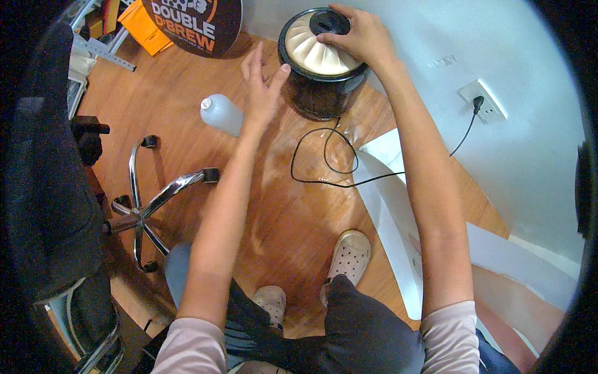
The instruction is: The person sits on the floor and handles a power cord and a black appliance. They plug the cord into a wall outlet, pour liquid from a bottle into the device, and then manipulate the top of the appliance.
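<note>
A round dark appliance (317,98) with a see-through lower body stands on the floor by the wall. Its cream, fluted lid (319,55) has a black rim and a black round knob (329,22) on top. The thumb and fingers of my right hand (367,38) close around that knob; the far fingers are partly hidden. To the left of the appliance, my left hand (263,87) is raised with its fingers apart, holding nothing. A pale, translucent bottle (222,114) lies or leans close to my left wrist; I cannot tell which.
A thin black cord (339,186) loops on the wood floor and runs to a wall socket (483,103). White curved sheets (389,230) lie at right. A chrome chair base (142,213) is at left, a round black sign (199,25) behind. Wet-looking patches shine on the floor.
</note>
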`<state>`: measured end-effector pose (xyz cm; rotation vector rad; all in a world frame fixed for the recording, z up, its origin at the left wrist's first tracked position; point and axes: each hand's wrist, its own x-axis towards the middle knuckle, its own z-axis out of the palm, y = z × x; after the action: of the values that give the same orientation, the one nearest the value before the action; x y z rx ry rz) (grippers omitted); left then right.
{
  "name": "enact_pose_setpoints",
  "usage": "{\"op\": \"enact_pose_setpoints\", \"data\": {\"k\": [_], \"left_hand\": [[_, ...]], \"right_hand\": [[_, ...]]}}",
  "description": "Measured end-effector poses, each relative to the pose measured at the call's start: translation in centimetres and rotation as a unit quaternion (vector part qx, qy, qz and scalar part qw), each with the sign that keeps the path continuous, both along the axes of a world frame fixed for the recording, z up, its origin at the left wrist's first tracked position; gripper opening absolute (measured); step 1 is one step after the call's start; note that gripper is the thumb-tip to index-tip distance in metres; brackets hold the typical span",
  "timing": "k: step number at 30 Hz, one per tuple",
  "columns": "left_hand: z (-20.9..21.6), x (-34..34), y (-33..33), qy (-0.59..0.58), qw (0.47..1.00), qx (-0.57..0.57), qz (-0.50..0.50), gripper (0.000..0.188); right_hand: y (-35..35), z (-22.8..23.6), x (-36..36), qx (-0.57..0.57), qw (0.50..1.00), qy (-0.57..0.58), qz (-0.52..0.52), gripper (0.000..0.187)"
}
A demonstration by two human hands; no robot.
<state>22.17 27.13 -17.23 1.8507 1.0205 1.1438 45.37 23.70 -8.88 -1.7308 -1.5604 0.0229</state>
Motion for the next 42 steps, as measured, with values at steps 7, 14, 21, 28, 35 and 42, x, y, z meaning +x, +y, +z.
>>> {"op": "enact_pose_setpoints", "data": {"k": [7, 14, 21, 28, 35, 42], "left_hand": [[-0.3, -2.6, 1.0, 0.042, 0.998, -0.002, 0.051, 0.065], [-5.8, -4.1, 1.1, -0.006, 0.961, -0.275, 0.017, 0.040], [-13.1, -0.7, -6.9, 0.036, 0.920, -0.390, -0.005, 0.041], [-19.9, 1.0, -9.4, 0.036, 0.940, -0.339, 0.017, 0.047], [-19.5, 3.0, -11.8, -0.028, 0.926, -0.375, -0.024, 0.051], [-22.2, 3.1, -10.5, 0.028, 0.982, -0.186, -0.003, 0.049]], "right_hand": [[-0.6, 2.0, -1.4, -0.063, 0.998, 0.016, -0.018, 0.069], [-3.7, 1.8, -3.4, 0.024, 0.993, 0.059, -0.097, 0.071], [-22.2, -5.7, -12.3, 0.008, 0.949, 0.276, -0.154, 0.032], [-40.0, -19.0, -20.7, -0.224, 0.932, 0.274, -0.073, 0.030], [-41.6, -19.9, -21.8, -0.184, 0.944, 0.263, -0.077, 0.039], [-41.5, -20.5, -21.8, -0.172, 0.952, 0.248, -0.056, 0.042]]}}
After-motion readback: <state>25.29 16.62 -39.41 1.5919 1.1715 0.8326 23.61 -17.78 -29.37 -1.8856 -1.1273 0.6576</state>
